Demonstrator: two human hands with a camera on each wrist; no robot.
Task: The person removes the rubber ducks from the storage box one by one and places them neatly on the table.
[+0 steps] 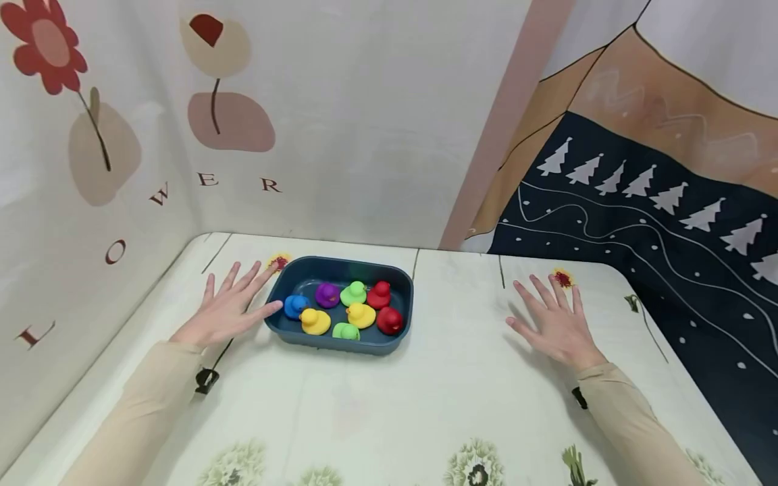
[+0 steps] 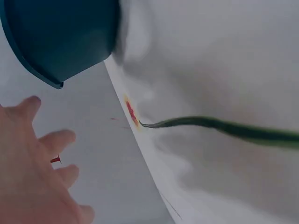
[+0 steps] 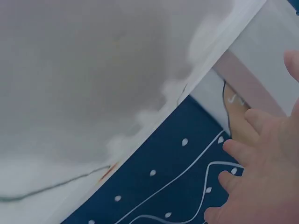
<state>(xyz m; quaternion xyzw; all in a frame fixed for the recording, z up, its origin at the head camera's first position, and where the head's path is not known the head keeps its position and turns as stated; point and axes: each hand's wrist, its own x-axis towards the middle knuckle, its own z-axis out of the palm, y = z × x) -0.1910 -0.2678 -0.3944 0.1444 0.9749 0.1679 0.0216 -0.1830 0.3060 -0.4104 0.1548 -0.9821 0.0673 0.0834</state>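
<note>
A dark blue tub [image 1: 340,343] stands left of the middle of the table, with several small toy ducks in it. Among them are a purple duck [image 1: 327,295], a blue duck [image 1: 296,306], a yellow duck [image 1: 315,322], a red duck [image 1: 390,320] and a light green duck [image 1: 353,293]. My left hand [image 1: 231,307] is spread wide beside the tub's left end, thumb tip close to its rim, and holds nothing. Over the right part of the table my right hand [image 1: 558,329] is spread too, with nothing in it, well away from the tub [image 2: 60,42].
A white cloth printed with flowers covers the table [image 1: 425,398]. Behind and to the left hangs a pale curtain [image 1: 365,135] with letters and flowers. On the right hangs a dark blue cloth [image 1: 608,216] with white trees.
</note>
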